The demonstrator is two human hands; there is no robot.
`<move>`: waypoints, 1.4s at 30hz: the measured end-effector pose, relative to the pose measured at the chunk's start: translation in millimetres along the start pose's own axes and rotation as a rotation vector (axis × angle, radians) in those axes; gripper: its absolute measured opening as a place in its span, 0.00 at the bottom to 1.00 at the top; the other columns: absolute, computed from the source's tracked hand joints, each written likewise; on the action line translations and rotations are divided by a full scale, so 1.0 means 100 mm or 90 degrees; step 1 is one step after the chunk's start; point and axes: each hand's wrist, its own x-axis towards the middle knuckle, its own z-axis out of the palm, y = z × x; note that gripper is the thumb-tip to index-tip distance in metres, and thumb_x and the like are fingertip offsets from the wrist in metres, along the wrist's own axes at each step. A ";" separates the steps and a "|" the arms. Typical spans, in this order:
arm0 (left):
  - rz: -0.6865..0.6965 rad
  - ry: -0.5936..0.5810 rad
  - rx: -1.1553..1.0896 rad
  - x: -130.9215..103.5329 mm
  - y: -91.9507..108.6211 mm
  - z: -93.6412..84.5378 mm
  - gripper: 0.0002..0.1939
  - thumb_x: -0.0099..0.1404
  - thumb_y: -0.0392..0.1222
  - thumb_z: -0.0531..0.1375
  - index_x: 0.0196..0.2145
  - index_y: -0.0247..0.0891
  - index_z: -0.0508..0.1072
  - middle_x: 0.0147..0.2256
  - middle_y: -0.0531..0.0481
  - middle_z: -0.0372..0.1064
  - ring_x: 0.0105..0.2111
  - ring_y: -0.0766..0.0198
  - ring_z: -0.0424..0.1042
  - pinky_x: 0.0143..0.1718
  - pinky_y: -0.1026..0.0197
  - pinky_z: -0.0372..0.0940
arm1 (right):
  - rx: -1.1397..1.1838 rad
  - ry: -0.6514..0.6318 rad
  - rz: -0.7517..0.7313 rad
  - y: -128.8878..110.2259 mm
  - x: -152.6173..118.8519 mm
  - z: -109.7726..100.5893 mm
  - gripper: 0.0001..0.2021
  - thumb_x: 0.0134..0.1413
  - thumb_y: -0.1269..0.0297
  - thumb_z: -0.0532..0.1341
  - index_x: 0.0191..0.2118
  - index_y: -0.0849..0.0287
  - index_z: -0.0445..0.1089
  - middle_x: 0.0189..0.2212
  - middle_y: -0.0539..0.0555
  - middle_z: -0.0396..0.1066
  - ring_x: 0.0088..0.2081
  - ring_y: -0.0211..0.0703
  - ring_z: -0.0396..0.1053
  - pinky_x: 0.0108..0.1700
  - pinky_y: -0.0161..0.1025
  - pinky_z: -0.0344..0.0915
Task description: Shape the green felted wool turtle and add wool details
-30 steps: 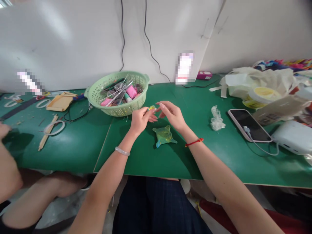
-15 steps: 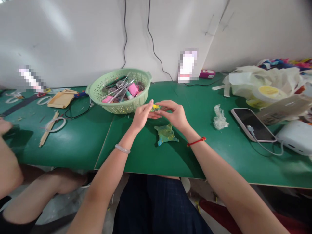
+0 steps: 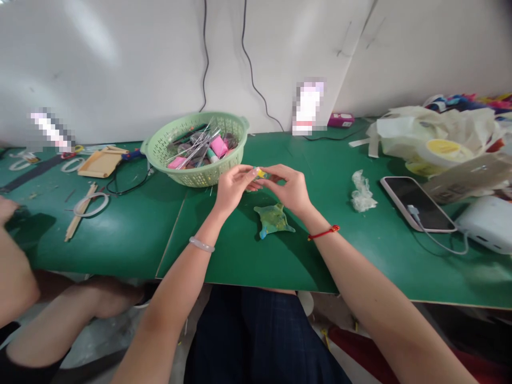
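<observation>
Pinches a yellow piece (image 3: 261,173) between left hand (image 3: 233,188) and right hand (image 3: 291,188), fingertips closed on either side, near twelve o'clock from the toy (image 3: 274,220); likely light, soft (judging by eye), best taken by the edges.

Fingers of the left hand (image 3: 232,188) and right hand (image 3: 292,189) hide most of a small yellow-and-green piece (image 3: 261,173). Pixel blocks blur a bright screen (image 3: 308,109). Picture edges crop a co-worker's hand (image 3: 6,210) and a white box (image 3: 488,224).
</observation>
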 end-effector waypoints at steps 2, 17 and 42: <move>0.008 -0.003 -0.018 0.01 0.01 -0.01 0.28 0.55 0.65 0.74 0.42 0.39 0.80 0.31 0.48 0.81 0.27 0.64 0.79 0.30 0.62 0.74 | 0.030 0.031 0.047 0.01 0.01 0.00 0.19 0.49 0.43 0.75 0.37 0.53 0.85 0.32 0.54 0.80 0.30 0.44 0.70 0.36 0.46 0.71; 0.001 -0.010 -0.046 0.01 -0.01 0.04 0.29 0.45 0.67 0.77 0.27 0.40 0.74 0.17 0.59 0.64 0.17 0.74 0.59 0.18 0.67 0.52 | 0.203 -0.176 0.226 -0.14 0.02 -0.06 0.22 0.35 0.46 0.81 0.33 0.58 0.83 0.29 0.52 0.80 0.29 0.38 0.71 0.34 0.38 0.70; 0.026 0.024 -0.019 -0.01 0.06 0.03 0.24 0.55 0.66 0.73 0.33 0.41 0.86 0.22 0.53 0.70 0.20 0.72 0.61 0.20 0.65 0.56 | 0.325 -0.149 0.270 -0.04 0.03 -0.06 0.25 0.41 0.37 0.77 0.30 0.57 0.82 0.29 0.53 0.79 0.31 0.38 0.72 0.40 0.40 0.75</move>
